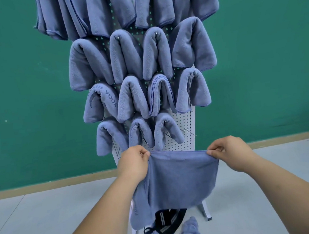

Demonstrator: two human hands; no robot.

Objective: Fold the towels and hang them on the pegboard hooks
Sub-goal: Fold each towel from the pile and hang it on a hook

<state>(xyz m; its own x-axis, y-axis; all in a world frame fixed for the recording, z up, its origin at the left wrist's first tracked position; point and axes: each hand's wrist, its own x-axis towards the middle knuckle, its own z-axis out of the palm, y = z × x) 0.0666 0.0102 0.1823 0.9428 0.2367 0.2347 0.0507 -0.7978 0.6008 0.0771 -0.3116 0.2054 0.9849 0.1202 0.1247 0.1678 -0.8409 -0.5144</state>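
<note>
I hold a blue-grey towel (178, 178) stretched out in front of the white pegboard (183, 121). My left hand (133, 164) pinches its top left corner and my right hand (230, 153) pinches its top right corner. The towel hangs down doubled, its lower edge loose. Several folded towels (125, 57) of the same colour drape over hooks in rows across the board. A bare hook (189, 131) juts out at the lower right of the board, just above the held towel.
A green wall stands behind the board, with a wooden skirting along the grey floor. More blue cloth (191, 232) and a dark strap (167, 223) lie low at my front. The pegboard's white foot (206, 213) rests on the floor.
</note>
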